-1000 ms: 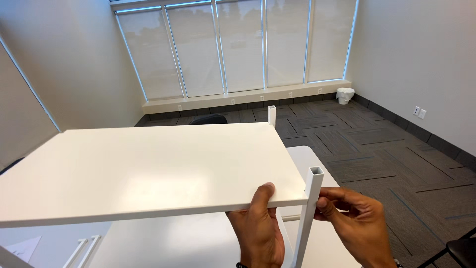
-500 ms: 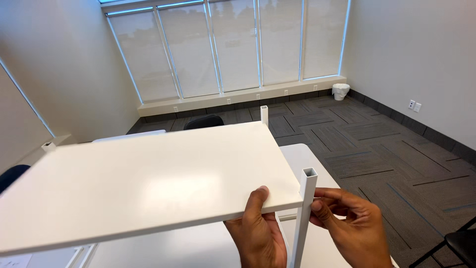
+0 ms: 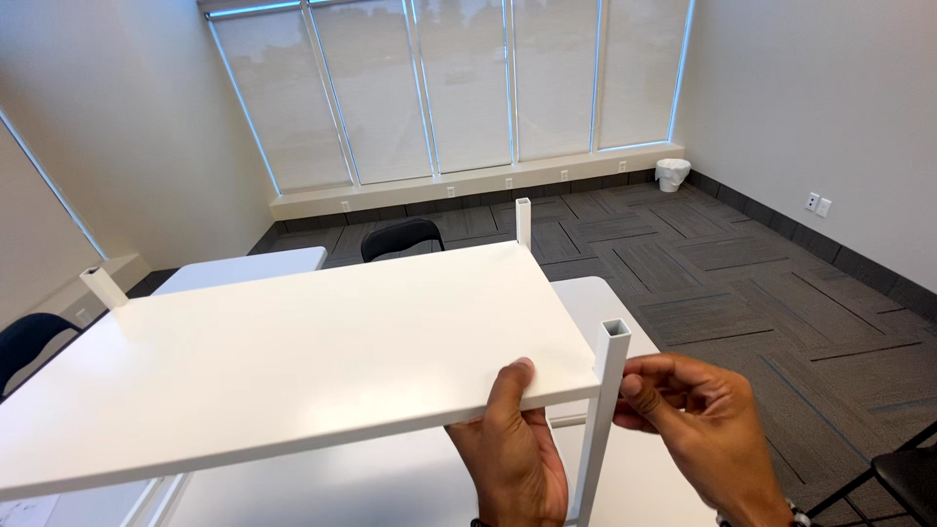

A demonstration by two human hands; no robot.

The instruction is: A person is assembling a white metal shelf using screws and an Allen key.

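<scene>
My left hand grips the near edge of a white shelf panel, thumb pressed flat on top and fingers curled out of sight underneath, at about 6 o'clock in my view. Just to its right, at 5 o'clock, my right hand has its fingers bunched together with the tips pinched against the side of a white square-tube post that stands upright at the panel's near right corner; whether anything small sits between those fingertips I cannot tell. The post's hollow top rises just above the panel's surface. The panel fills the middle of the view, tilted a little down toward 8 o'clock. A second post stands at the far right corner, near 12 o'clock, and a third post leans at the far left corner, at 10 o'clock. Under the panel lies a white table, its bare corner showing at 3 o'clock beside my right hand. Beyond it, at 12 o'clock, the back of a black chair shows against the grey carpet tiles, and a small white waste bin sits by the window wall at 1 o'clock.
</scene>
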